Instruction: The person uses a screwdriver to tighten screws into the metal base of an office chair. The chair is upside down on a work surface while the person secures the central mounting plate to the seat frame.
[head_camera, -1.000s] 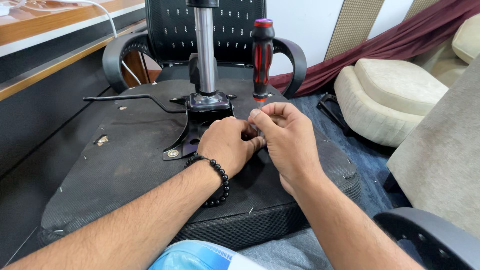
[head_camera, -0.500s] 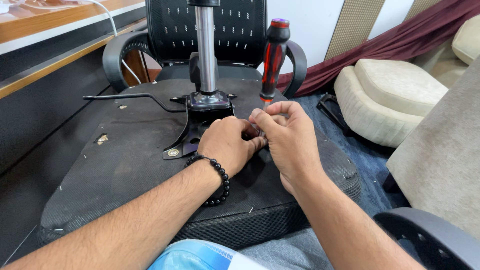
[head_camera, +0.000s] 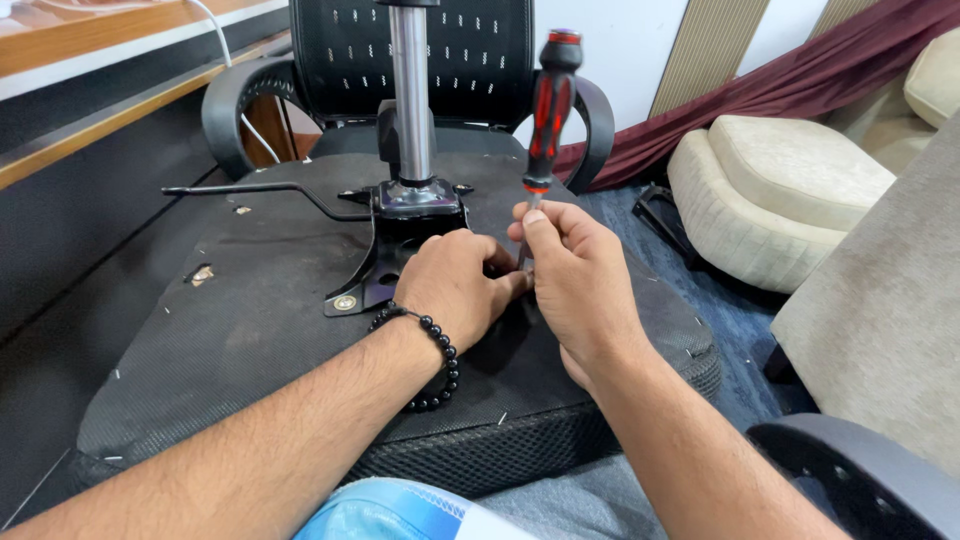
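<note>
A thin black lever rod (head_camera: 255, 189) extends left of the grip, well apart. The left hand (head_camera: 452, 283) presses curled on the black metal mounting plate (head_camera: 385, 260) of the upturned black office-chair seat (head_camera: 250, 330), steadying the work; whether it grasps anything cannot be told. The right hand (head_camera: 575, 280) pinches the shaft of the upright red-and-black screwdriver (head_camera: 548, 110). Open seat edge lies rightward.

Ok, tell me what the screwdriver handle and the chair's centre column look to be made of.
Red-and-black screwdriver handle: probably moulded plastic with rubbery black inserts, judging by its soft sheen. Upright silver centre column: likely polished or plated steel, given its bright streaky reflections.
</note>
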